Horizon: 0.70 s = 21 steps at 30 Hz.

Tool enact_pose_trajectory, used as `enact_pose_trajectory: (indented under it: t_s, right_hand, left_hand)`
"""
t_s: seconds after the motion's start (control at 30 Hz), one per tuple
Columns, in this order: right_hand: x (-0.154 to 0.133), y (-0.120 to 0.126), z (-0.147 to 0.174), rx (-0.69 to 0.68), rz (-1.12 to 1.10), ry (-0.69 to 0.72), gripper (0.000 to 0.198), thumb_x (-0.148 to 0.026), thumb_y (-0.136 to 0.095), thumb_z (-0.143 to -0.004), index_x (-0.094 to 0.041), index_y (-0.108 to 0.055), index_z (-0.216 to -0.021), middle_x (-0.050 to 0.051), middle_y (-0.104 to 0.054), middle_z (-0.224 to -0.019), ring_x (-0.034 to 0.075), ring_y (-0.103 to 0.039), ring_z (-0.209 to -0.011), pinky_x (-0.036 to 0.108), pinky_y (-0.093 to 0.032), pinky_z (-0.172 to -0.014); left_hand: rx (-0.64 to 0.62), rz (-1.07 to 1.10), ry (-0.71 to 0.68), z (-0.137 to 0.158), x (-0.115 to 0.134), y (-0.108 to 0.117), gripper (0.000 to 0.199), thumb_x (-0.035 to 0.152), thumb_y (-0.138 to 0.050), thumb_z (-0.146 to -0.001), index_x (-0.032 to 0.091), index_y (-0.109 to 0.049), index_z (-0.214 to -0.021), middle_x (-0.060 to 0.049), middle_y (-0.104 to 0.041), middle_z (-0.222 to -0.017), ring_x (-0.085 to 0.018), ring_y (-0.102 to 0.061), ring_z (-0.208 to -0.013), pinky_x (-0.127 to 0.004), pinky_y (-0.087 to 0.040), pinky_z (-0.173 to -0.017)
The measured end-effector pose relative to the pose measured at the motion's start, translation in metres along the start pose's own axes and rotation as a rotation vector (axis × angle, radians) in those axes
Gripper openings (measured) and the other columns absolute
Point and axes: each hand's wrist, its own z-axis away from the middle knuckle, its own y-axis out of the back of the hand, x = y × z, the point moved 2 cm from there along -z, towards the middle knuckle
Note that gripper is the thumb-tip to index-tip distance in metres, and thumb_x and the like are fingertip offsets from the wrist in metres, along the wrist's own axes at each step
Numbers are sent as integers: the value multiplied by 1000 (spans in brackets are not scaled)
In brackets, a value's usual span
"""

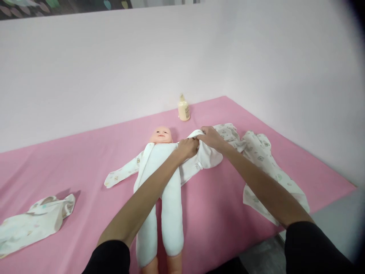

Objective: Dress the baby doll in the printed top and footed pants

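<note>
Taking the doll's chest as the clock's centre, the doll point(154, 161) lies face up on a smooth pink cover point(94, 140); its head and feet look glossy and hard, its white body matt, soft and padded, the legs like plump tubes. Its long axis runs almost straight from twelve to six, head at twelve. A thin, limp top point(211, 154) is part on it — one printed sleeve pointing to eight, the loose white side bunched towards three. The left hand point(187, 148) and the right hand point(211, 137) both grip that bunched cloth, fingers curled tight, close together. At one stands a rounded, cream-coloured pump bottle point(184, 110); at three, rumpled printed clothes point(262, 152), partly behind the right forearm; at eight, a folded, creased printed garment point(37, 224).
</note>
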Motion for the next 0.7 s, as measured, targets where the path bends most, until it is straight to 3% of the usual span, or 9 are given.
enact_pose_trajectory:
  t_s: [0.1, 0.2, 0.3, 0.4, 0.57, 0.7]
  right_hand:
    - [1, -1, 5, -17, -12, 38, 23, -28, -57, -76, -21, -38, -67, -5, -40, -65, 11, -40, -64, 26, -27, -56]
    - [10, 4, 14, -19, 49, 48, 27, -35, -60, -78, -21, -38, -69, -4, -43, -69, 12, -40, -66, 26, -28, -57]
    - [22, 11, 27, -107, 137, -25, 32, -42, -64, -76, -21, -41, -70, -4, -45, -70, 12, -39, -64, 27, -26, -56]
    - [26, 15, 42, -174, 157, -122, 30, -41, -66, -75, -20, -45, -68, -4, -44, -64, 12, -38, -60, 27, -25, -54]
    - [-5, 0, 51, -157, -218, -170, 17, -35, -61, -77, -19, -56, -77, -2, -54, -70, 13, -49, -66, 24, -36, -56]
    - [-29, -21, 41, -60, -229, -121, 20, -35, -60, -77, -20, -47, -71, -4, -47, -66, 11, -45, -62, 21, -34, -49]
  left_hand:
    - [-14, 8, -3, 6, -6, 1, 28, 23, -47, -89, 13, -63, -110, -17, -68, -114, -31, -67, -102, -37, -51, -78]
    - [-41, 35, -61, 20, -14, 5, 35, 25, -55, -85, 14, -60, -118, -15, -67, -118, -30, -65, -107, -35, -51, -81]
    - [-54, 33, -113, 31, -20, 5, 46, 29, -62, -85, 17, -56, -129, -14, -64, -124, -30, -60, -117, -38, -49, -90]
    - [-18, 11, -73, 28, -21, 2, 41, 30, -65, -86, 16, -61, -124, -16, -65, -120, -31, -60, -116, -39, -47, -94]
    - [42, 43, 29, 7, -18, 2, 25, 28, -63, -88, 11, -67, -107, -19, -67, -113, -32, -64, -110, -39, -49, -90]
    - [64, 78, 89, 12, -22, 10, 22, 21, -53, -91, 12, -67, -106, -17, -68, -108, -28, -66, -101, -36, -50, -86]
